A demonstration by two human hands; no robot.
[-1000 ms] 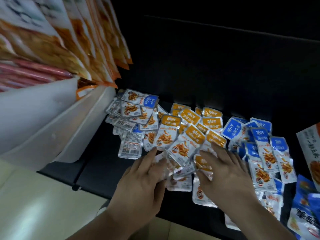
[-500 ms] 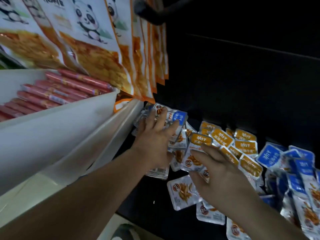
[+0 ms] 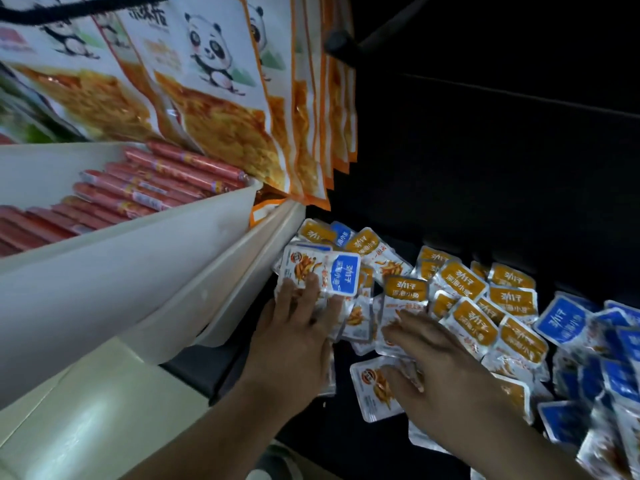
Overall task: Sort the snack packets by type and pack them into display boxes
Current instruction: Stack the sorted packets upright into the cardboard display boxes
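Small silver snack packets lie heaped on a dark shelf: orange-labelled packets (image 3: 485, 306) in the middle, blue-labelled packets (image 3: 588, 341) at the right. My left hand (image 3: 294, 337) lies on the left pile beside the white bin, fingers spread flat on a blue-labelled packet (image 3: 325, 275) lying on top. My right hand (image 3: 440, 368) rests with straight fingers on the orange-labelled packets, its fingertips on one orange packet (image 3: 403, 299). Neither hand has its fingers curled round a packet.
A white display bin (image 3: 138, 278) with red sausage sticks (image 3: 156, 188) juts out at the left, close to my left hand. Large panda-printed snack bags (image 3: 221, 98) hang above it. The shelf back is dark.
The view has moved up and closer. My left hand went from the middle pile to the left pile by the bin. My right hand stayed on the orange packets.
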